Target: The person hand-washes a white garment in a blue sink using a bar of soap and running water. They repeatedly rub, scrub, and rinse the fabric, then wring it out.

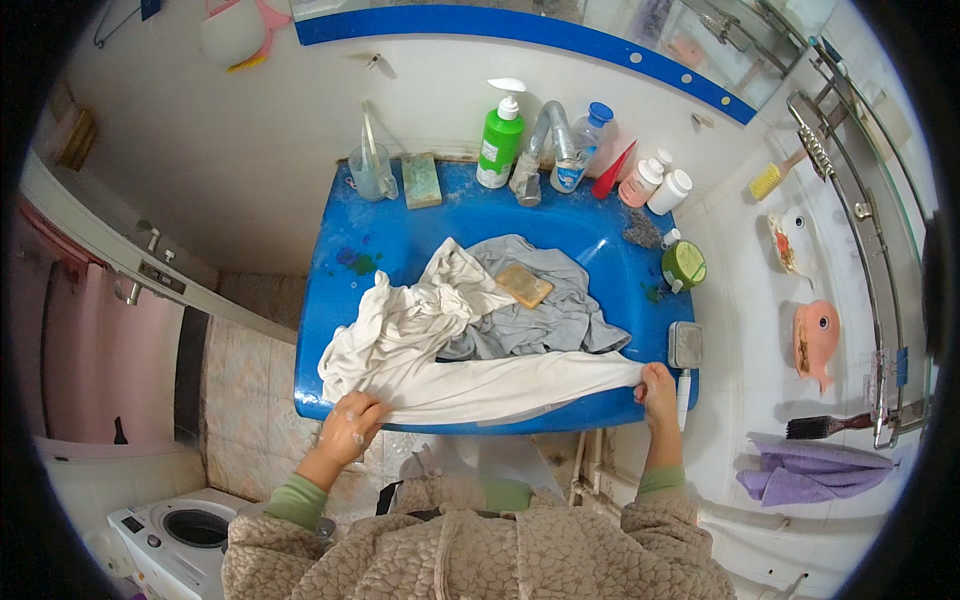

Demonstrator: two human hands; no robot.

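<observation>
A length of white cloth point(500, 388) is stretched along the front edge of the blue sink point(390, 215). My left hand point(349, 428) is closed on the cloth near the sink's front left, with what looks like suds on its back. At the other end, my right hand point(657, 393) pinches the cloth by the right front edge. The rest of the white cloth lies bunched at the left of the basin. Behind it a grey cloth point(540, 318) is heaped in the basin, and a yellowish bar of soap point(524, 286) rests on top.
Along the back stand a cup point(373, 178), a green pump bottle point(498, 145), the tap point(548, 135), a blue-capped bottle point(583, 148) and white-capped bottles point(655, 180). A green jar point(684, 266) and a brush point(684, 350) are at the right. A washing machine point(180, 535) stands lower left.
</observation>
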